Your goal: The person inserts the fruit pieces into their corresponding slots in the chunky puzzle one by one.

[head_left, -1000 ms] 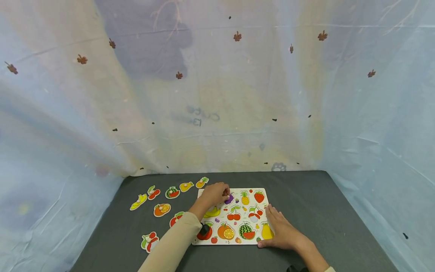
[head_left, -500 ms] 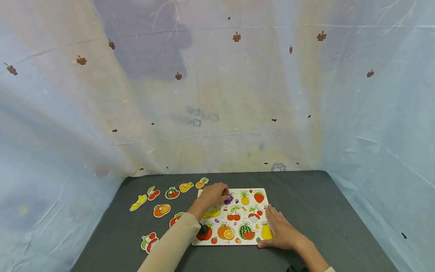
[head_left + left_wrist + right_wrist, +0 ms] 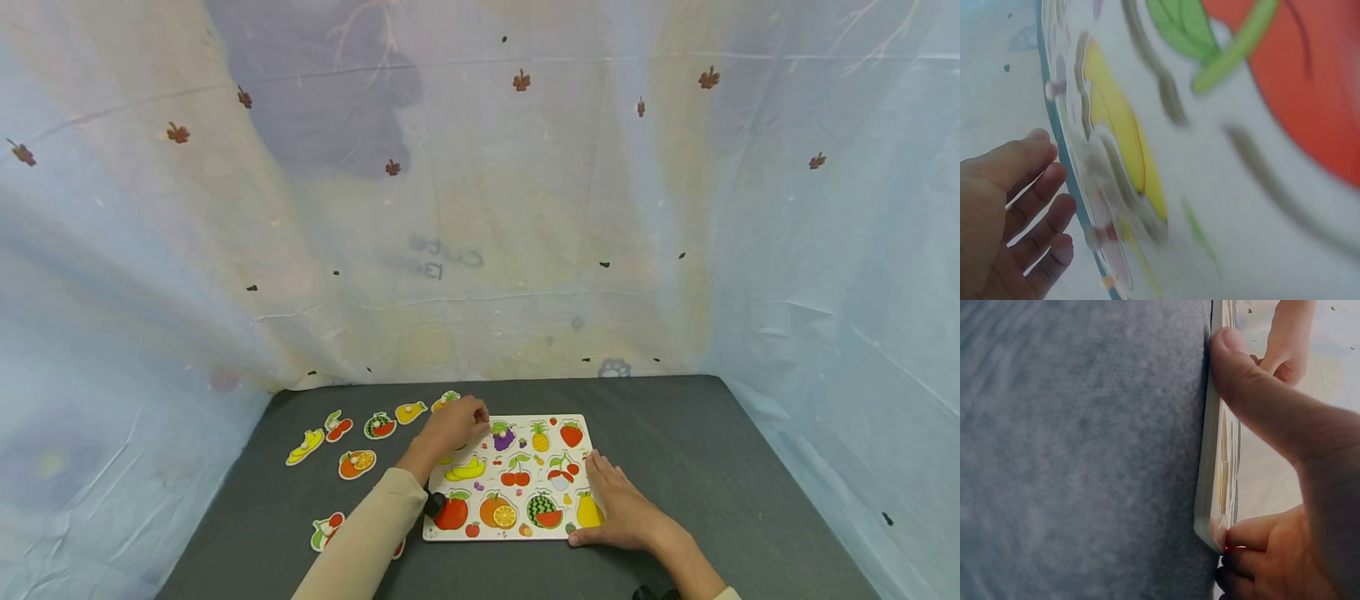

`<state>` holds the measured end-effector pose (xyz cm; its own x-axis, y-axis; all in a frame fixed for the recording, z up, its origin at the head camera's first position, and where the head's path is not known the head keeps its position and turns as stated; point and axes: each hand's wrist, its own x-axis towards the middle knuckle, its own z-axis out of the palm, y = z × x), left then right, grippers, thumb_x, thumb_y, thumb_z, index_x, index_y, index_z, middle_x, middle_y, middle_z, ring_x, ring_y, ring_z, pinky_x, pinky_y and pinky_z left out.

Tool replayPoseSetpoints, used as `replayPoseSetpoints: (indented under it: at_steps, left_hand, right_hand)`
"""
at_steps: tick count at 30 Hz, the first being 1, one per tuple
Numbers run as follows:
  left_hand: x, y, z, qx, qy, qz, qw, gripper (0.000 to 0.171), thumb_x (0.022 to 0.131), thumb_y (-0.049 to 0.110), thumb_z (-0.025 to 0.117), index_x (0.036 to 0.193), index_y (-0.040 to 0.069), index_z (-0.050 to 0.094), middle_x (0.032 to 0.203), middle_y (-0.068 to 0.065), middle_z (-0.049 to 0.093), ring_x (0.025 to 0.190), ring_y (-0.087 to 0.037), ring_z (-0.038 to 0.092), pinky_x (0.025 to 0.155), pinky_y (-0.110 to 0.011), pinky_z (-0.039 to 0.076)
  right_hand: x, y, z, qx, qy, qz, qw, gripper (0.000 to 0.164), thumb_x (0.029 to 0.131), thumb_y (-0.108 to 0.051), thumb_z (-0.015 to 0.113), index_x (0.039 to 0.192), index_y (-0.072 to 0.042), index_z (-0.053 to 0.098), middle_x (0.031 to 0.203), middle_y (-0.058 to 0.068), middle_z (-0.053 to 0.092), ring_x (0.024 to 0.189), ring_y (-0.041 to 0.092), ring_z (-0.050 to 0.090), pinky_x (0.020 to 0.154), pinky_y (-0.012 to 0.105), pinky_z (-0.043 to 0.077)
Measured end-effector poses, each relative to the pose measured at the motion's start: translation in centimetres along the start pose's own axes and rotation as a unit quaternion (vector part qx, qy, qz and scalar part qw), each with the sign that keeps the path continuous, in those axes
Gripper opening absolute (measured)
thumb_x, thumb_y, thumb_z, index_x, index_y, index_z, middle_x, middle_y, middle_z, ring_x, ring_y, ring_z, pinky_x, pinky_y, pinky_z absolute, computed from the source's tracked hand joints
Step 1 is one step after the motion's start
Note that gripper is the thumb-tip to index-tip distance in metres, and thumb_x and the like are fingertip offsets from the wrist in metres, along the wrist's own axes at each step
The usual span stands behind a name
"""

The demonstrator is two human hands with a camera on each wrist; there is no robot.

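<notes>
Head view: the fruit board (image 3: 536, 481) lies on the grey table (image 3: 690, 458); my spread right hand (image 3: 624, 508) touches its near right corner; my empty, relaxed left hand (image 3: 454, 424) hovers at its far left; fruit pieces (image 3: 380, 427) lie left.

Dark grey table (image 3: 720, 467), backed and flanked by pale, creased sheeting (image 3: 517, 217). Brown leaf motifs (image 3: 521, 80) scattered across its upper part. Light soft, diffuse.

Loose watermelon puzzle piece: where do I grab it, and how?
Probably pinch the pale knob on the watermelon puzzle piece from straight above. The piece lies flat on the dark table, so its low edge likely gives little grip, while the knob seems to stick up.
</notes>
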<state>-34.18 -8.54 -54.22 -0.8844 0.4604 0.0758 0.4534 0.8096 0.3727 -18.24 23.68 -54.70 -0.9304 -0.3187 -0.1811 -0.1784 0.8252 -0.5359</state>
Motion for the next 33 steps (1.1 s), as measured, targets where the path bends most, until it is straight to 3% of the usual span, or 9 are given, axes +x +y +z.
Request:
replayPoseSetpoints:
  at_steps: [6, 11, 18, 22, 27, 33]
  left_hand:
    - [0.0, -1.5, -0.9, -0.03, 0.003, -0.022, 0.9993, 0.008, 0.103, 0.03, 0.075, 0.105, 0.023, 0.072, 0.107, 0.004, 0.065, 0.091, -0.014, 0.063, 0.085, -0.041, 0.056]
    - [0.3, -2.8, -1.4, -0.046, 0.006, -0.021, 0.9987, 0.006, 0.105, 0.026, 0.074, 0.108, 0.021, 0.072, 0.108, 0.001, 0.065, 0.092, -0.015, 0.063, 0.083, -0.04, 0.055]
    - [0.5, -3.4, -2.5, -0.039, 0.016, -0.045, 0.9981, 0.012, 0.105, 0.022, 0.074, 0.115, 0.017, 0.072, 0.12, -0.004, 0.067, 0.106, -0.025, 0.067, 0.094, -0.05, 0.055]
    - [0.5, -4.0, -2.7, -0.044, 0.02, -0.066, 0.9967, 0.014, 0.106, 0.021, 0.072, 0.118, 0.015, 0.072, 0.125, -0.006, 0.064, 0.109, -0.027, 0.066, 0.093, -0.051, 0.054]
    - [0.4, -4.6, -3.1, -0.056, 0.035, -0.081, 0.9946, 0.018, 0.105, 0.018, 0.073, 0.121, 0.011, 0.072, 0.122, -0.008, 0.064, 0.108, -0.029, 0.067, 0.091, -0.052, 0.056]
    - [0.2, -5.6, -2.8, -0.046, 0.046, -0.096, 0.9933, 0.018, 0.105, 0.017, 0.073, 0.121, 0.011, 0.072, 0.123, -0.009, 0.065, 0.114, -0.031, 0.067, 0.098, -0.054, 0.055]
  right_hand:
    - [0.0, 0.0, -0.1, 0.002, 0.002, -0.004, 1.0, 0.139, 0.073, -0.063, 0.094, 0.166, 0.009, 0.02, 0.175, 0.03, 0.014, 0.161, 0.048, 0.019, 0.128, 0.063, 0.016]
    - [0.0, 0.0, -0.1, 0.001, 0.002, -0.006, 1.0, 0.139, 0.073, -0.063, 0.094, 0.166, 0.009, 0.02, 0.175, 0.03, 0.014, 0.161, 0.048, 0.019, 0.128, 0.063, 0.016]
    - [0.0, 0.1, -0.1, 0.001, 0.003, -0.005, 1.0, 0.139, 0.073, -0.062, 0.094, 0.166, 0.009, 0.02, 0.175, 0.03, 0.014, 0.161, 0.048, 0.019, 0.128, 0.063, 0.016]
    - [0.1, 0.2, 0.0, -0.003, 0.004, -0.004, 1.0, 0.139, 0.072, -0.063, 0.094, 0.166, 0.009, 0.02, 0.175, 0.03, 0.014, 0.161, 0.048, 0.02, 0.128, 0.063, 0.016]
    - [0.1, 0.2, 0.0, -0.006, 0.005, -0.006, 1.0, 0.139, 0.072, -0.063, 0.094, 0.166, 0.009, 0.02, 0.175, 0.03, 0.015, 0.161, 0.048, 0.02, 0.128, 0.063, 0.016]
    - [0.0, 0.0, -0.1, 0.0, 0.002, -0.003, 1.0, 0.139, 0.073, -0.063, 0.094, 0.166, 0.009, 0.02, 0.175, 0.03, 0.015, 0.161, 0.048, 0.02, 0.128, 0.063, 0.015]
